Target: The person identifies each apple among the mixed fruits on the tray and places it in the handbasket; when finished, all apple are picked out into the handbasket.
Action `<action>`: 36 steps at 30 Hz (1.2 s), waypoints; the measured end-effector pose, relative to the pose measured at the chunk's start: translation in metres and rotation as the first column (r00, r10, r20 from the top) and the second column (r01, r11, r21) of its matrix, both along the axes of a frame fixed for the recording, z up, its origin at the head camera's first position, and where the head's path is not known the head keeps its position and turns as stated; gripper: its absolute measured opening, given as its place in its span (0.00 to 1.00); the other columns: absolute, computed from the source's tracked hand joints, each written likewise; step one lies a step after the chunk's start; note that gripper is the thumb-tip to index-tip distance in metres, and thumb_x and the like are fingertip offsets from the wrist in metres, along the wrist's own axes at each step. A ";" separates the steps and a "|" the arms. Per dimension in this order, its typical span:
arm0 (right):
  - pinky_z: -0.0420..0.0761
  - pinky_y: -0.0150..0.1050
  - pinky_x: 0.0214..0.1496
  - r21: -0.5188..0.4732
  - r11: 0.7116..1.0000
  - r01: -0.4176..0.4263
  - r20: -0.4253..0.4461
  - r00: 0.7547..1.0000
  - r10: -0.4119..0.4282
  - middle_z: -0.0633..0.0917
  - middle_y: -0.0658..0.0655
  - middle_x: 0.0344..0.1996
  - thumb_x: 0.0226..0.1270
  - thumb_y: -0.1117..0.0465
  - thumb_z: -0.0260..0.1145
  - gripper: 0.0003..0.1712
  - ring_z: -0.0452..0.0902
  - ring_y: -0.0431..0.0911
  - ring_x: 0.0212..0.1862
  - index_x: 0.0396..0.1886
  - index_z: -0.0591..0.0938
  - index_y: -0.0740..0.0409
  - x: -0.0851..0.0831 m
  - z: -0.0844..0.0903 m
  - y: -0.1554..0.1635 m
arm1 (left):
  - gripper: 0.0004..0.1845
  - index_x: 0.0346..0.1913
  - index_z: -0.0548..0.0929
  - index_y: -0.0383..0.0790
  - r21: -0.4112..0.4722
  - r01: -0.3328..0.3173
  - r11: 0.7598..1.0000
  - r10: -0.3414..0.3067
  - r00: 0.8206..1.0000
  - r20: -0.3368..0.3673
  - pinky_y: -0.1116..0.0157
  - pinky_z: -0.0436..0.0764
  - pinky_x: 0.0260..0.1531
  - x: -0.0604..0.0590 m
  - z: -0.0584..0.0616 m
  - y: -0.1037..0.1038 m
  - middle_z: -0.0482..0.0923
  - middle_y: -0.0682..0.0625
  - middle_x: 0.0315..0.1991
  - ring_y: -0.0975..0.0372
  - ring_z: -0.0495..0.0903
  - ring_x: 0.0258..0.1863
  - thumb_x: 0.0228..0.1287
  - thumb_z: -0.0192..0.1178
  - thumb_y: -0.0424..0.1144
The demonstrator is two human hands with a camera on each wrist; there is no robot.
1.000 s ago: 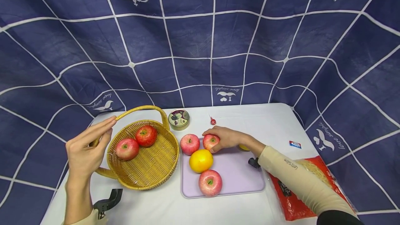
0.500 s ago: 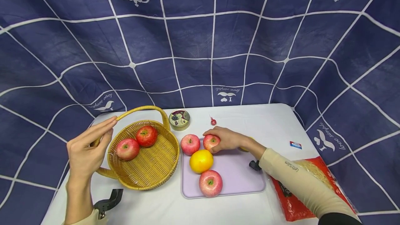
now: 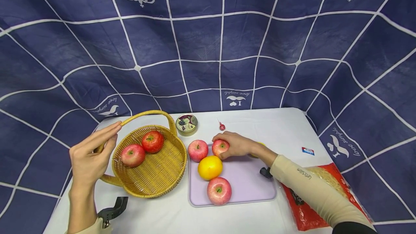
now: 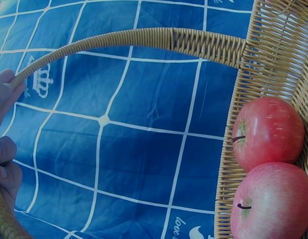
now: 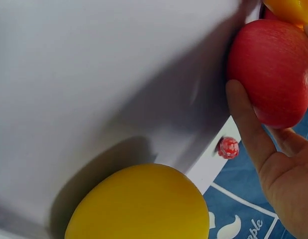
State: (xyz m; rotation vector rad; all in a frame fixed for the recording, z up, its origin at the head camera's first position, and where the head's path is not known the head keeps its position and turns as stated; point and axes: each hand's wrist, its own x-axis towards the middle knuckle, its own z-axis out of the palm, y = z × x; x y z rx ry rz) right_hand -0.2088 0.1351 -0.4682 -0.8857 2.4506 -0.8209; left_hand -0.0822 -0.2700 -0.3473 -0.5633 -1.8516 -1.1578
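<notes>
My left hand (image 3: 89,154) grips the arched handle (image 3: 146,113) of a round wicker basket (image 3: 162,180). Inside the basket lie a pink apple (image 3: 132,155) and a redder apple (image 3: 152,141), side by side along its left and back. My right hand (image 3: 238,144) holds an apple (image 3: 219,148) at the back edge of a pale purple tray (image 3: 250,183), fingers and thumb spread around its sides. Left of it is another apple (image 3: 198,150). In front sit an orange-yellow fruit (image 3: 210,168) and a large pink apple (image 3: 219,190).
A yellow fruit (image 5: 144,204) lies on the tray, mostly behind my right wrist in the head view. A round tin (image 3: 186,125) and a red lollipop (image 3: 222,126) stand at the back. To the right are a small blue-red packet (image 3: 307,151) and a red bag (image 3: 305,216).
</notes>
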 end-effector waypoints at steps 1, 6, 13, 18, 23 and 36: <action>0.77 0.41 0.51 -0.003 1.000 0.002 -0.001 1.000 -0.002 0.78 0.46 0.50 0.51 0.50 0.79 0.37 0.74 0.44 0.47 0.63 0.78 0.43 0.000 0.000 0.000 | 0.10 0.41 0.87 0.20 0.000 -0.001 1.000 0.001 1.000 0.001 0.72 0.79 0.55 0.000 0.000 0.000 0.87 0.35 0.46 0.62 0.86 0.50 0.55 0.63 0.15; 0.77 0.40 0.51 -0.005 1.000 0.007 -0.015 1.000 -0.008 0.78 0.46 0.49 0.51 0.50 0.78 0.36 0.74 0.43 0.47 0.63 0.79 0.43 0.000 0.000 0.000 | 0.10 0.40 0.87 0.20 0.000 0.000 1.000 0.000 1.000 0.001 0.72 0.79 0.55 0.000 0.000 0.000 0.87 0.35 0.46 0.62 0.86 0.50 0.55 0.63 0.15; 0.77 0.39 0.52 -0.005 1.000 0.011 -0.064 0.998 -0.011 0.79 0.44 0.49 0.51 0.48 0.76 0.36 0.74 0.41 0.48 0.63 0.79 0.45 0.001 0.003 0.000 | 0.10 0.40 0.87 0.20 0.000 0.002 1.000 -0.002 1.000 -0.003 0.72 0.79 0.55 0.000 0.001 0.000 0.87 0.35 0.46 0.61 0.86 0.51 0.55 0.63 0.15; 0.78 0.39 0.51 0.001 1.000 0.024 -0.087 0.996 -0.024 0.79 0.44 0.49 0.52 0.47 0.75 0.36 0.74 0.41 0.48 0.63 0.79 0.46 0.002 0.005 0.000 | 0.10 0.41 0.87 0.20 -0.005 -0.002 1.000 0.002 1.000 0.004 0.72 0.79 0.55 0.001 0.001 0.000 0.86 0.33 0.46 0.62 0.86 0.51 0.55 0.63 0.15; 0.78 0.40 0.52 -0.013 0.999 0.038 -0.079 0.996 -0.039 0.79 0.45 0.49 0.52 0.46 0.76 0.36 0.74 0.42 0.49 0.63 0.79 0.45 0.003 0.006 -0.001 | 0.11 0.41 0.87 0.21 -0.016 -0.016 1.000 0.016 1.000 0.013 0.72 0.79 0.55 0.001 0.002 0.001 0.86 0.33 0.45 0.62 0.86 0.51 0.54 0.63 0.15; 0.77 0.38 0.50 -0.025 0.996 0.085 -0.151 0.985 -0.088 0.78 0.43 0.48 0.50 0.45 0.76 0.33 0.73 0.40 0.48 0.59 0.79 0.33 0.004 0.009 -0.003 | 0.10 0.41 0.87 0.20 -0.001 -0.002 1.000 0.002 1.000 0.002 0.72 0.79 0.55 0.000 0.001 0.000 0.86 0.34 0.45 0.62 0.86 0.51 0.55 0.63 0.15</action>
